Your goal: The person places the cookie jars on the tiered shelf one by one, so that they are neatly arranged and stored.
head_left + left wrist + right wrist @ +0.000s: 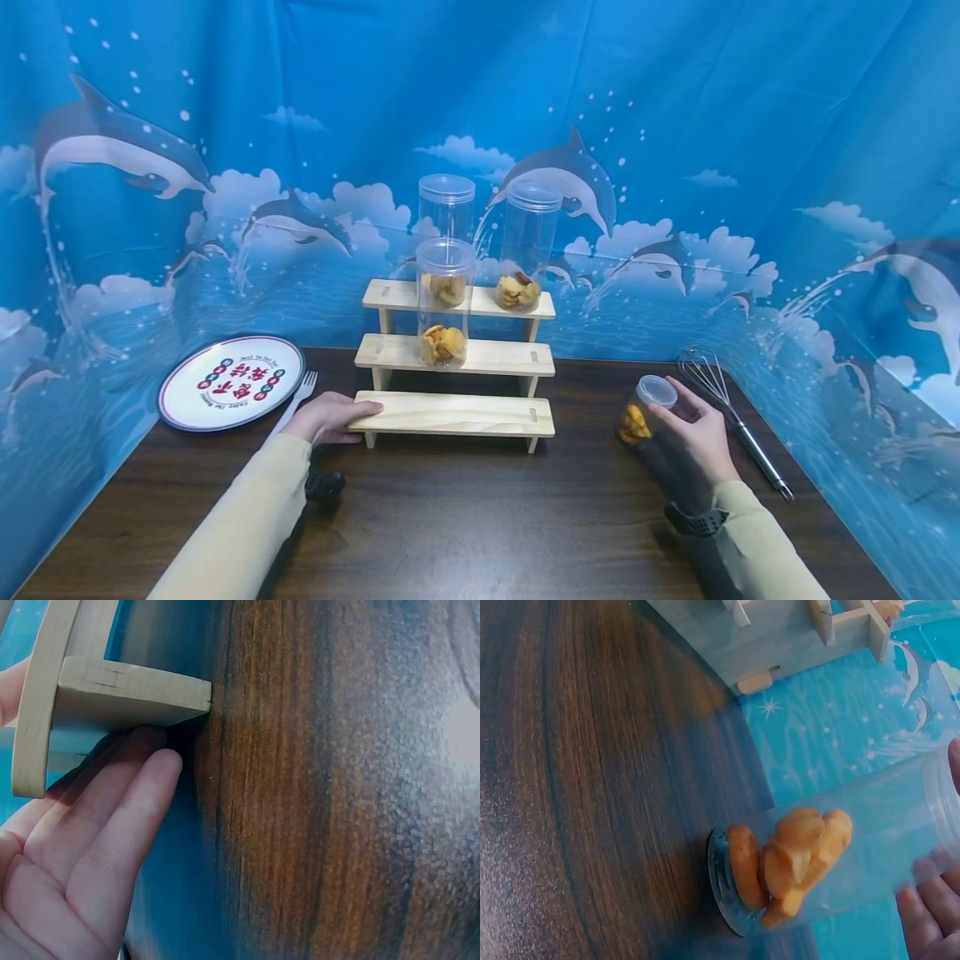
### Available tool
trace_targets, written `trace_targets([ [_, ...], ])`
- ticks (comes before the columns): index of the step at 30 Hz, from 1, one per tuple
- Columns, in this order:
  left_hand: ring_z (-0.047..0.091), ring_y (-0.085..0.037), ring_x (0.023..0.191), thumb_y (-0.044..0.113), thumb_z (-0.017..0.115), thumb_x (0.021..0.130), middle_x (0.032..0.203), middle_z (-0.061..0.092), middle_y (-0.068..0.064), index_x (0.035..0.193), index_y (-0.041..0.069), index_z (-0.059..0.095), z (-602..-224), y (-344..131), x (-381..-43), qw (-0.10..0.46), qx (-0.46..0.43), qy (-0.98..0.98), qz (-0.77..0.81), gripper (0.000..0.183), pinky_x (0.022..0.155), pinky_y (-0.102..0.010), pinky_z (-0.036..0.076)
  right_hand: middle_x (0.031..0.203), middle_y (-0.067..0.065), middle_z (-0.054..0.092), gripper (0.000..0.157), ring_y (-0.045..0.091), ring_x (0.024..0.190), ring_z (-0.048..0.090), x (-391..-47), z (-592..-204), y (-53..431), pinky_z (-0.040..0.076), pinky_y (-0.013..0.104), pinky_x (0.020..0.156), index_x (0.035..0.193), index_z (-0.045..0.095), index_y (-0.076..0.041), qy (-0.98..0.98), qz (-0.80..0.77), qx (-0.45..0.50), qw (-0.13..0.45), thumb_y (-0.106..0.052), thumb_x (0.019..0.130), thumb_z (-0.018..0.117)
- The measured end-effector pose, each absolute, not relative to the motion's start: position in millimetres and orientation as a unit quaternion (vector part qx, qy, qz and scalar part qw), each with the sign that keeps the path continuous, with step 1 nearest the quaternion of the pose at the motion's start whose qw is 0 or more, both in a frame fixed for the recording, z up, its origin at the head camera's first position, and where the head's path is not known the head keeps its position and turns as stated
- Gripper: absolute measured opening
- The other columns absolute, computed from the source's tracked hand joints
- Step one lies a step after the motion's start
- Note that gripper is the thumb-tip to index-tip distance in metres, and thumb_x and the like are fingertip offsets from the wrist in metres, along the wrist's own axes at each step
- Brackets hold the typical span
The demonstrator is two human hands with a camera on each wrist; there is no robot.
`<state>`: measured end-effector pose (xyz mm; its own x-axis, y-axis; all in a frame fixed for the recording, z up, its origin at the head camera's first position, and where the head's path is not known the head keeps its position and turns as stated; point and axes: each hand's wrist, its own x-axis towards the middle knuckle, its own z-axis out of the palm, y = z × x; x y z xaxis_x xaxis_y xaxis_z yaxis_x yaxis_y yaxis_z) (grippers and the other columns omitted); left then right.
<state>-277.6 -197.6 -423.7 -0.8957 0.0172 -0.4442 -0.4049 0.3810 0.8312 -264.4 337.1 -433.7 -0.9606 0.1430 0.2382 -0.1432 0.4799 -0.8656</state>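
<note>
My left hand [330, 417] grips the left end of the lowest step of a three-step wooden display stand [453, 415]. The thumb lies on top, and in the left wrist view the fingers [124, 825] are under the step against its leg. At the right, my right hand [697, 429] holds a clear lidded jar [656, 392] near its top. Yellow-brown snack pieces [791, 859] lie in its bottom. Whether its base touches the table, I cannot tell. A similar jar [446, 300] stands on the middle step; two more, a left jar [455, 196] and a right jar [531, 225], stand on the top step.
A white plate with red and blue lettering [217, 396] and a pale fork [298, 396] lie left of the stand. Right of my right hand lies a metal whisk [750, 442]. A blue dolphin-print curtain [337, 108] surrounds the dark wooden table [465, 517].
</note>
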Motion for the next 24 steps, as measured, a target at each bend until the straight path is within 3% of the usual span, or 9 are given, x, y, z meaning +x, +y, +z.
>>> trace_targets([
  [3,0.061,-0.020,0.082,0.027,0.067,0.085,0.094,0.055,-0.014,0.120,-0.018,0.047,-424.1,-197.8,-277.8,0.195,-0.117,0.806,0.547,0.060,0.079,-0.038,0.059,0.139,0.021,0.046,0.064,0.039,0.125,0.047,-264.9,-433.4,336.6,0.046,0.004,0.079,0.141,0.043,-0.004,-0.849,0.511,-0.006,0.138,-0.032,0.088,0.066],
  [14,0.062,-0.022,0.084,0.028,0.068,0.085,0.096,0.054,-0.016,0.121,-0.018,0.045,-422.4,-198.2,-277.5,0.199,-0.120,0.802,0.550,0.062,0.081,-0.039,0.058,0.142,0.021,0.043,0.066,0.040,0.128,0.043,-264.4,-429.1,335.3,0.045,0.005,0.082,0.141,0.043,-0.004,-0.841,0.525,-0.013,0.129,-0.035,0.088,0.066],
  [24,0.062,-0.024,0.087,0.034,0.075,0.078,0.098,0.054,-0.018,0.118,-0.018,0.047,-424.4,-202.2,-281.9,0.211,-0.108,0.796,0.558,0.071,0.080,-0.037,0.059,0.140,0.019,0.047,0.064,0.036,0.127,0.045,-261.3,-421.3,323.5,0.044,0.005,0.083,0.140,0.045,-0.007,-0.842,0.523,-0.006,0.132,-0.033,0.087,0.068],
])
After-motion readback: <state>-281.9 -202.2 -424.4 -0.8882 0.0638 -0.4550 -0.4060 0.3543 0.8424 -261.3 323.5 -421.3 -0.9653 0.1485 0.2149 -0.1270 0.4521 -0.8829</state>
